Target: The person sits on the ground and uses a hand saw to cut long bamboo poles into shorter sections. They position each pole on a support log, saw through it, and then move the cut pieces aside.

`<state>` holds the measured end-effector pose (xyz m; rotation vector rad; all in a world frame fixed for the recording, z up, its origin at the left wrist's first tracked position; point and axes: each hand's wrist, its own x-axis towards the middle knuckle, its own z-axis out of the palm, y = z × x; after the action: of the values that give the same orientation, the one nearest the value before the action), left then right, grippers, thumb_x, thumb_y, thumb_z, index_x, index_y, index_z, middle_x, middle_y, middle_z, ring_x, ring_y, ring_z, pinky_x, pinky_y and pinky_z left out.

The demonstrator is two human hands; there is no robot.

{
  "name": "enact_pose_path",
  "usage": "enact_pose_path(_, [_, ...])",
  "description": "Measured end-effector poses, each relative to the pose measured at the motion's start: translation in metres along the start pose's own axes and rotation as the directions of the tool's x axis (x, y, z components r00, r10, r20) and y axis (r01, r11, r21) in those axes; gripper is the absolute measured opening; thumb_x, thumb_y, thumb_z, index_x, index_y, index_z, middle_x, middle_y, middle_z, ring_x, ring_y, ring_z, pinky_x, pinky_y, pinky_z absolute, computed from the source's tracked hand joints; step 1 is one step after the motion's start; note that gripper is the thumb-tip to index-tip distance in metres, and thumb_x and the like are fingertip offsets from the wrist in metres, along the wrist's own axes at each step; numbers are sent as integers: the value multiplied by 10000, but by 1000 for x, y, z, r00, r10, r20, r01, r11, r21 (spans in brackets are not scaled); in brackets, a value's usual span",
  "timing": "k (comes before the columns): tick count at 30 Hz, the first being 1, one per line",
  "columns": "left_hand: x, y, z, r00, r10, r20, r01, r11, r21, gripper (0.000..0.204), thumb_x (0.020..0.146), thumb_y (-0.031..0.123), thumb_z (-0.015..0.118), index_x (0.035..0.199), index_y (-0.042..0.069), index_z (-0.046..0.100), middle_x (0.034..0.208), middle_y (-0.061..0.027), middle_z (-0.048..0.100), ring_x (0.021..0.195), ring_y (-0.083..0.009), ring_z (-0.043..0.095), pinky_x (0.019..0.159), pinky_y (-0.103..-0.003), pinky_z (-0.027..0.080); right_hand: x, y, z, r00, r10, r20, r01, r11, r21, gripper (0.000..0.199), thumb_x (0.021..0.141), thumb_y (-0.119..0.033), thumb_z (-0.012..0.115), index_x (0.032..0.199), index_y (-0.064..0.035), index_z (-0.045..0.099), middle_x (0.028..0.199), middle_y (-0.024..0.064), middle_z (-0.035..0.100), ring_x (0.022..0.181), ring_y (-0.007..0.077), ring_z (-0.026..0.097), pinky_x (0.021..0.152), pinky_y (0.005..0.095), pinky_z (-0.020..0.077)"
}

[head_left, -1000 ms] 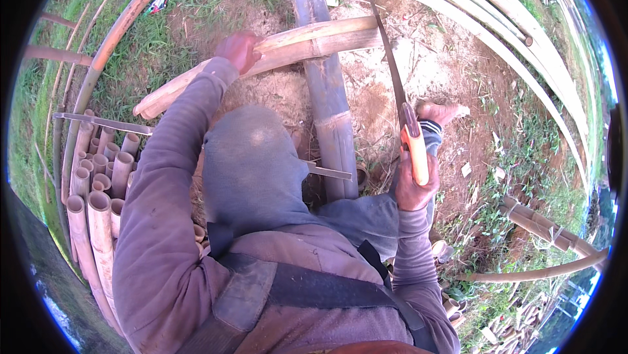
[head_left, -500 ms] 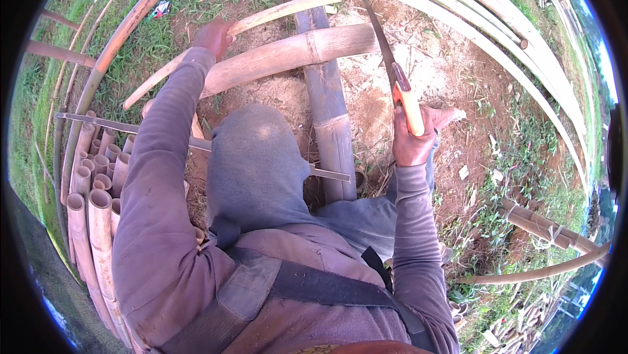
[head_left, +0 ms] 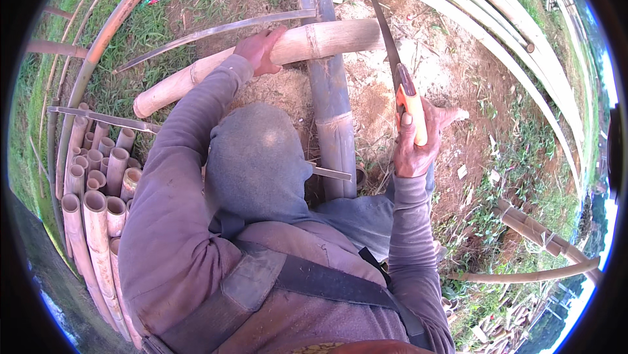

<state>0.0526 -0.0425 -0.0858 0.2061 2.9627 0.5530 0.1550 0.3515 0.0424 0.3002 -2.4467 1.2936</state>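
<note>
My left hand (head_left: pixel 260 51) grips a thick bamboo pole (head_left: pixel 327 38), fingers curled over its far side and thumb on the near side. That pole slants across a grey-brown log (head_left: pixel 327 102). In my right hand (head_left: pixel 418 138), closed round its orange handle, a handsaw (head_left: pixel 386 30) points up and away, its dark blade just right of the pole's right end. Whether the blade touches the pole I cannot tell. Beyond the pole lies a thin split bamboo strip (head_left: pixel 209 31), one end on the log.
Cut bamboo tubes (head_left: pixel 104 164) stand bundled at the left beside my arm. Long bamboo poles (head_left: pixel 484 20) curve along the far right. A flat bar (head_left: pixel 104 120) juts out left of my knee. Pale sawdust (head_left: pixel 373 92) covers the ground near the log.
My left hand has let go of the thin strip, which now lies beyond the pole, and has moved right and nearer onto the thick pole. The saw has shifted slightly.
</note>
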Motion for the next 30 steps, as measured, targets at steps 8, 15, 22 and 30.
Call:
enact_pose_path(8, [-3, -14, -5, 998, -55, 0, 55, 998, -10, 1094, 671, 373, 924, 1613, 274, 377, 1430, -185, 611, 1264, -441, 632, 1066, -537, 512, 2, -14, 25, 996, 91, 1, -91, 996, 10, 485, 1006, -152, 727, 1426, 55, 602, 1327, 221, 706, 1202, 285, 709, 1023, 390, 553])
enact_pose_path(15, [-2, -18, -2, 997, -74, 34, 73, 997, 33, 1087, 667, 394, 920, 1608, 269, 390, 1378, -188, 629, 1219, -430, 649, 1046, -502, 528, -36, -28, 14, 998, 53, -22, -53, 999, -9, 490, 1018, -148, 708, 1442, 61, 577, 1330, 214, 704, 1161, 269, 718, 949, 370, 584])
enact_pose_path(22, [-6, -17, -7, 999, -42, -9, 42, 999, 7, 1066, 677, 391, 915, 1600, 258, 399, 1360, -186, 631, 1220, -427, 647, 1023, -512, 534, -100, -24, -7, 979, 185, -89, -168, 970, 174, 502, 1045, -230, 671, 1407, 105, 581, 1317, 218, 701, 1141, 273, 712, 949, 371, 588])
enact_pose_path(30, [-3, -8, -18, 997, -70, 31, 69, 997, 23, 1059, 680, 391, 911, 1598, 242, 405, 1400, -192, 621, 1242, -433, 641, 1040, -525, 525, 42, -4, 66, 998, 39, -39, -39, 999, 9, 433, 1016, -152, 717, 1384, 58, 631, 1279, 201, 724, 1086, 243, 723, 945, 366, 574])
